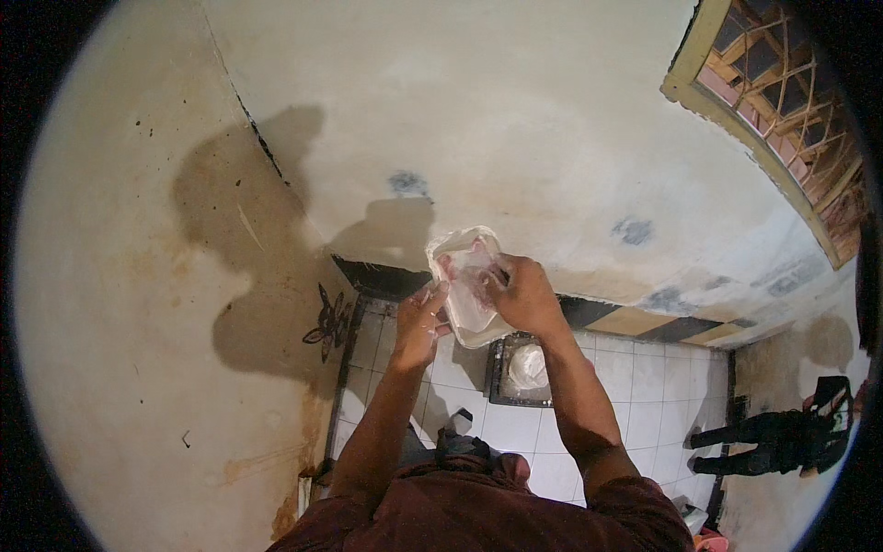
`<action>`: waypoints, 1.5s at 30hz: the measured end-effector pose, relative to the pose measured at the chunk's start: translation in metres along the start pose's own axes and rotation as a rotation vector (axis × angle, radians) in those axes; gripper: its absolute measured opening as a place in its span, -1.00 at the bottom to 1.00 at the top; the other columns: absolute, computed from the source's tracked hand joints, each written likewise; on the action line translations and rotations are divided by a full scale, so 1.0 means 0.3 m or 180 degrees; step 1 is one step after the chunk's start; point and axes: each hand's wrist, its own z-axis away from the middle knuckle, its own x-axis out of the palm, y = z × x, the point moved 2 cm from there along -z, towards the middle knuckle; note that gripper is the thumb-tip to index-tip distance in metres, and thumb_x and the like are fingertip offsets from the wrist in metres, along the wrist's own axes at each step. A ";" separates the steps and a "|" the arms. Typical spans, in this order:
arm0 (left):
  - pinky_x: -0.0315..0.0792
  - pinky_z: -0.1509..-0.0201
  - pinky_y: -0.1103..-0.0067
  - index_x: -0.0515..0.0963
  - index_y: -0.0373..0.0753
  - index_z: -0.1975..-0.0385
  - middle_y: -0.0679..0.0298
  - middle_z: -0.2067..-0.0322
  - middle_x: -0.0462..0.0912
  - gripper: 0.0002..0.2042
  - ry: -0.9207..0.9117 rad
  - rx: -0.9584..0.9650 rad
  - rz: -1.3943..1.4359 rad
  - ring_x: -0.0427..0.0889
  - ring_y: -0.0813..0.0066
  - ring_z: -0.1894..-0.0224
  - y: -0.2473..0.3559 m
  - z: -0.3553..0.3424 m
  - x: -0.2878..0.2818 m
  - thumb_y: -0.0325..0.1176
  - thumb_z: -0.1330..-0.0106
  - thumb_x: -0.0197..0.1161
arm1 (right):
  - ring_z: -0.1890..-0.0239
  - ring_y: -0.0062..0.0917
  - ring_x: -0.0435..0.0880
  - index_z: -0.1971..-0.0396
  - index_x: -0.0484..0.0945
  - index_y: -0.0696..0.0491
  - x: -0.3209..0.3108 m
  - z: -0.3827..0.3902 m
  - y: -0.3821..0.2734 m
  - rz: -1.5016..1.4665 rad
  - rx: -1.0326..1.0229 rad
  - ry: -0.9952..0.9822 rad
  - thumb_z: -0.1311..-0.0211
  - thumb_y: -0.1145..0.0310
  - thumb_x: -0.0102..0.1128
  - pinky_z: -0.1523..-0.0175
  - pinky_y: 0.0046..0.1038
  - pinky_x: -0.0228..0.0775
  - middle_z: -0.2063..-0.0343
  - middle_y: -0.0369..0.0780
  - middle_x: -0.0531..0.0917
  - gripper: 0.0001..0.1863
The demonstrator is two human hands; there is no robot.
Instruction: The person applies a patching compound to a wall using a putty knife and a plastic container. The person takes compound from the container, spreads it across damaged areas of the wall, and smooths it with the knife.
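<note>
In front of me, above the floor, is a translucent whitish plastic container with rounded corners, tilted so that its inside shows. White residue marks its rim, and pinkish patches show through its wall. My left hand grips the container's left side, thumb along the edge, with white smears on the fingers. At the opposite side my right hand is closed over the rim, its fingers bent toward the inside; the fingertips are partly hidden. Below, beside my right forearm, a white rounded thing rests in a dark square tray.
A stained pale wall rises ahead, with a black and tan band along its base. White tiles cover the floor. A person in dark clothing stands at the right. A lattice-covered window is at the upper right.
</note>
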 end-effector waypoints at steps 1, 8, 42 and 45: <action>0.62 0.29 0.53 0.49 -0.29 -0.01 0.19 0.16 0.62 -0.62 0.0014 0.0044 -0.0047 0.68 0.40 0.25 0.020 0.007 0.007 -0.25 -0.25 0.26 | 0.43 -0.02 0.59 0.41 0.53 0.25 -0.008 -0.002 0.005 -0.0080 0.0063 0.0027 -0.10 0.39 0.16 0.28 -0.23 0.39 0.54 0.11 0.56 -0.80; 0.61 0.26 0.55 0.50 -0.34 0.02 0.20 0.18 0.63 -0.64 -0.0051 -0.0046 -0.0401 0.67 0.45 0.24 0.136 0.020 -0.117 -0.27 -0.26 0.26 | 0.55 -0.30 0.56 0.45 0.52 0.24 0.160 0.001 -0.046 -0.0507 0.0246 -0.0085 -0.13 0.41 0.12 0.33 -0.32 0.37 0.61 0.01 0.56 -0.83; 0.57 0.35 0.51 0.49 -0.26 0.07 0.30 0.31 0.62 -0.65 -0.0138 -0.0490 -0.0082 0.65 0.46 0.32 0.249 -0.284 -0.543 -0.20 -0.25 0.28 | 0.36 -0.50 0.63 0.19 0.58 0.20 0.523 -0.131 -0.156 -0.0655 0.0518 0.1105 -0.22 0.41 0.14 0.17 -0.43 0.45 0.40 -0.14 0.69 -0.77; 0.59 0.32 0.47 0.48 -0.30 0.08 0.26 0.28 0.61 -0.65 -0.0153 -0.0322 0.0132 0.66 0.41 0.30 0.269 -0.259 -0.483 -0.21 -0.25 0.27 | 0.31 -0.60 0.62 0.17 0.58 0.24 0.474 -0.145 -0.187 -0.0327 0.0669 0.0945 -0.23 0.42 0.14 0.10 -0.48 0.44 0.36 -0.16 0.71 -0.76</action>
